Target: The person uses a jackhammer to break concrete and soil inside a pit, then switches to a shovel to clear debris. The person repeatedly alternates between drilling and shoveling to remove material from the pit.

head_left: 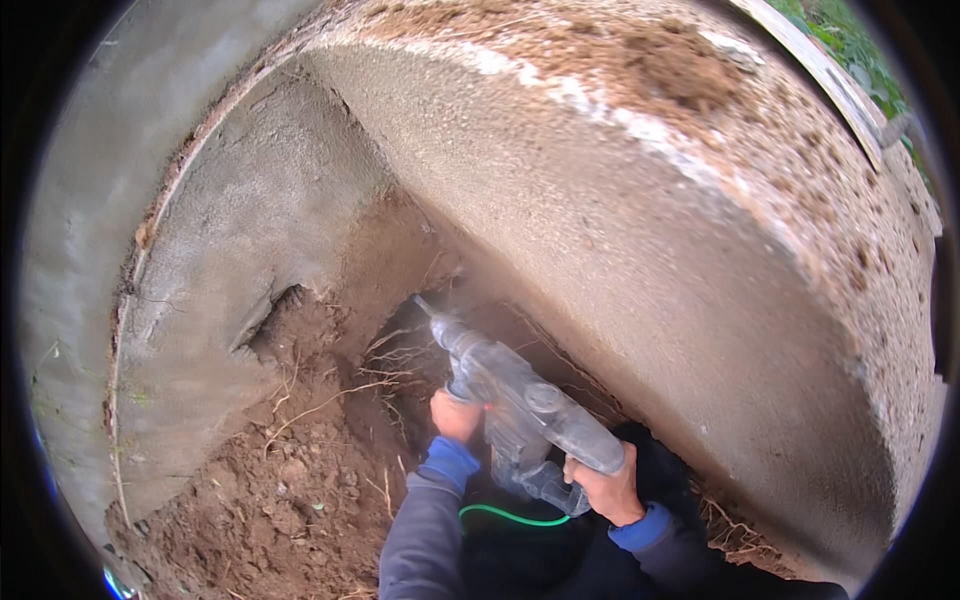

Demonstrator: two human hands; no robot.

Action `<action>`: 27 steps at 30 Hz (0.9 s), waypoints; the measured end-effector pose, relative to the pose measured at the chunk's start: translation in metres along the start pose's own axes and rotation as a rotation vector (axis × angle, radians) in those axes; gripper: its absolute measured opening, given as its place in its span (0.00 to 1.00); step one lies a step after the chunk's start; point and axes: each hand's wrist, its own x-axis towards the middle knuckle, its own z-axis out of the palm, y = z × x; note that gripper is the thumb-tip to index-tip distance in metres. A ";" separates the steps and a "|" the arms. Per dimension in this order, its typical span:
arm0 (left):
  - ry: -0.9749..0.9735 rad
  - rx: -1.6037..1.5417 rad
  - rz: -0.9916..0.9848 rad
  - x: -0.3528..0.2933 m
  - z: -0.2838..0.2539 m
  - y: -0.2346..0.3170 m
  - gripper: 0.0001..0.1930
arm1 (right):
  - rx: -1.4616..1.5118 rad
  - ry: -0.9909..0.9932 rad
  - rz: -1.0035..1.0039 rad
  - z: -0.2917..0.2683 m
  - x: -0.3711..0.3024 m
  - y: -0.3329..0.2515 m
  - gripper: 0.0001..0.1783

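Note:
A dusty grey rotary hammer drill [520, 400] is gripped in both my hands, slanting up and to the left. My left hand [456, 415] is closed round its side handle near the front. At the back, my right hand [610, 487] is wrapped round the rear grip, its fingers partly hidden. The bit [424, 304] points at the soil low in the corner between two walls; dust blurs its tip, so I cannot tell how deep it sits. Thin roots [385, 375] stick out of the earth beside the tool.
Loose brown soil [280, 500] is heaped at the left, below a rough grey wall [240, 220] with a broken hollow at its foot. A long concrete wall [620, 260] rises close on the right, dirt lying along its top. A green cord [515, 515] curves under the drill.

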 end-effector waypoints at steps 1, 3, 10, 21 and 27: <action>0.058 -0.056 0.015 0.004 0.008 -0.010 0.12 | -0.030 -0.006 -0.018 0.004 0.008 -0.007 0.10; 0.112 -0.240 -0.134 0.015 0.023 -0.028 0.14 | -0.119 -0.014 -0.098 0.015 0.023 -0.018 0.13; -0.009 -0.121 -0.172 0.020 0.026 -0.089 0.33 | -0.210 -0.035 -0.334 0.047 0.006 -0.005 0.11; 0.103 -0.210 0.127 0.032 0.037 -0.094 0.42 | -0.137 -0.044 -0.347 0.038 0.011 -0.011 0.13; -0.087 -1.393 -0.221 0.049 0.046 -0.056 0.13 | -0.315 -0.077 -0.476 0.070 0.036 -0.068 0.16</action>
